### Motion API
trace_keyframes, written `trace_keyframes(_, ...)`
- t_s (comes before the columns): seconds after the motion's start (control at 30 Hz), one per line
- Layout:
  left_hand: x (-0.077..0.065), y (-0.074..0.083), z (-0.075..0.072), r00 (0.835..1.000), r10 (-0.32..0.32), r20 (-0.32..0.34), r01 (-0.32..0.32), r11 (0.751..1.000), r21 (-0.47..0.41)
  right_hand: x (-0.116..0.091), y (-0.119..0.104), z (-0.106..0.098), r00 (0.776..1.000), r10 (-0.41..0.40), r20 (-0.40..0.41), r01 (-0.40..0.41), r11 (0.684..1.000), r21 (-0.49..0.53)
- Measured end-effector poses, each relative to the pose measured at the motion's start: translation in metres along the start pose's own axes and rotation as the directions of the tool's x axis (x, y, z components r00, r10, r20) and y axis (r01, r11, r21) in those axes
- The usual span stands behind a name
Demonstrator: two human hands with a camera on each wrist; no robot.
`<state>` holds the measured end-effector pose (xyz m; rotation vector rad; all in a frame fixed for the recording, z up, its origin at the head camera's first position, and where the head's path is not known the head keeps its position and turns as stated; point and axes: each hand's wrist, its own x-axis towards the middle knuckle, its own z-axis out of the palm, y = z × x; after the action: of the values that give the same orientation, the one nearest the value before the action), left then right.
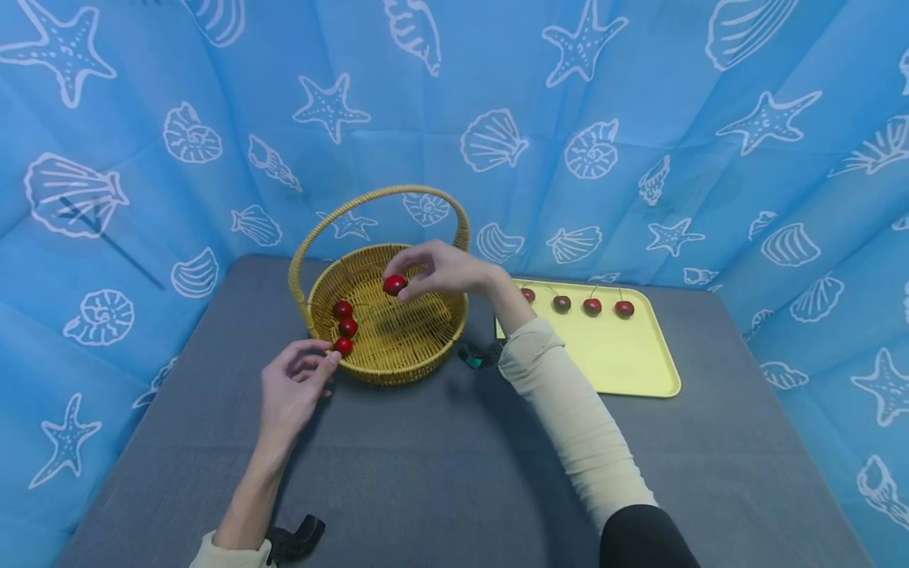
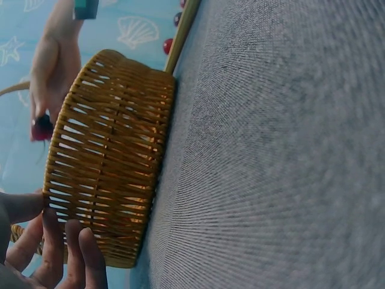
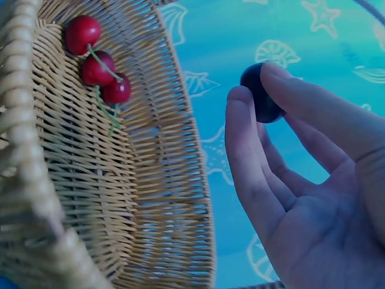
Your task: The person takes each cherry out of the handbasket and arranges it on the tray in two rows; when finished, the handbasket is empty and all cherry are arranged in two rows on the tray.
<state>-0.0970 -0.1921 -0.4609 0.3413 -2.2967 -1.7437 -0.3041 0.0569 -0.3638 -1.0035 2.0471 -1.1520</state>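
One cherry (image 1: 394, 285) sits pinched between the thumb and fingertips of your right hand (image 1: 446, 272), raised above the basket (image 1: 398, 377). Tip grip, not palm: probably because the fruit is small, round and slick, and a light pinch avoids bruising. Your other right fingers trail behind it; can't tell whether they touch.

Your left hand (image 1: 293, 386) pinches the near-left rim with its fingertips, some fingers lying along the outer wall in the left wrist view. Likely reason: it keeps light wicker from sliding or tipping. Three cherries (image 1: 348, 327) line the left inner wall, right by that hand, in a tight row; the wall probably stops them rolling. A yellow tray (image 1: 625, 363) lies just right of the basket, likely for a short reach. Four cherries (image 1: 592, 307) show along its far edge, spaced apart, perhaps so each can be gripped alone; the leftmost is partly hidden. Gray cloth (image 1: 426, 473) underneath probably adds some friction.

Looks: your held cherry is round, glossy, deep red in the head view; near black in the right wrist view, maybe backlit. Stem unclear, possibly a thin line hanging below it in the left wrist view. Basket ones are bright red, green stems leaning right; tray ones darker, stems pointing far.
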Motion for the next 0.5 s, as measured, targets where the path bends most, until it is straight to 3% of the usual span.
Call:
trace_keyframes(0.23, 0.000, 0.000, -0.001, 1.000, -0.009, 0.001, 0.009, 1.000, -0.011, -0.030, -0.004, -0.008, 0.998, -0.038, -0.040, 0.040, 0.998, 0.048)
trace_keyframes(0.5, -0.001, 0.000, -0.001, 1.000, 0.002, 0.007, -0.002, 1.000, -0.025, -0.074, 0.003, -0.020, 0.995, -0.005, -0.099, 0.014, 0.996, 0.086)
